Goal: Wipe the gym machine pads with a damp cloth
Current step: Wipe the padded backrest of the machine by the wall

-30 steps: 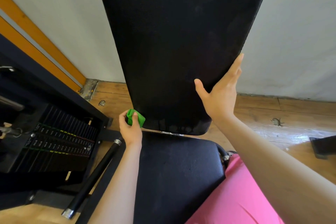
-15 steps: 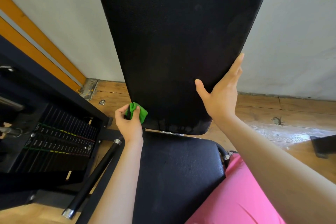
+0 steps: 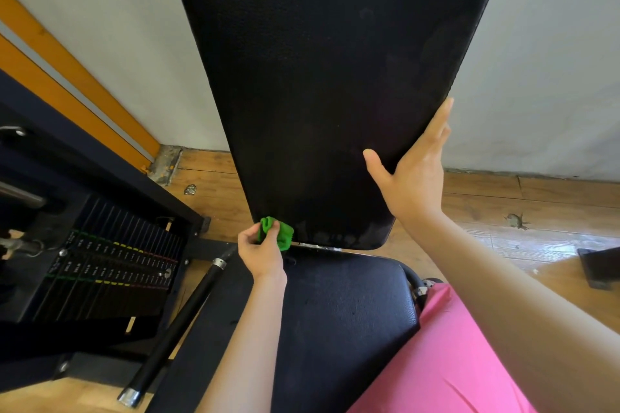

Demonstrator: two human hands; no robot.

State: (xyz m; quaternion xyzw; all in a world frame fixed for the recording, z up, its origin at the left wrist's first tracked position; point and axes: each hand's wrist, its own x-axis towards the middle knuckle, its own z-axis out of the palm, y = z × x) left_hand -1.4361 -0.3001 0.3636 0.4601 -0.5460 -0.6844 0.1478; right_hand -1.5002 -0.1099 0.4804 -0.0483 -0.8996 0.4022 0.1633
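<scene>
Head camera, sweeping from the left: the weight stack (image 3: pixel 110 265) sits off to the side. Just past it, the left hand (image 3: pixel 261 253) pinches a bunched green cloth (image 3: pixel 276 233) at the lower left corner of the bench's back pad (image 3: pixel 335 77), right above the seam with the seat pad (image 3: pixel 345 305). The back pad's long axis runs up and away from the person, so nearly all its face lies above and right of the cloth (smudges show near the bottom edge). On the right edge, the right hand (image 3: pixel 412 178) lies flat, fingers straight, thumb spread, bracing. The left hand is the wiper, and its likely stroke goes rightward or upward.
</scene>
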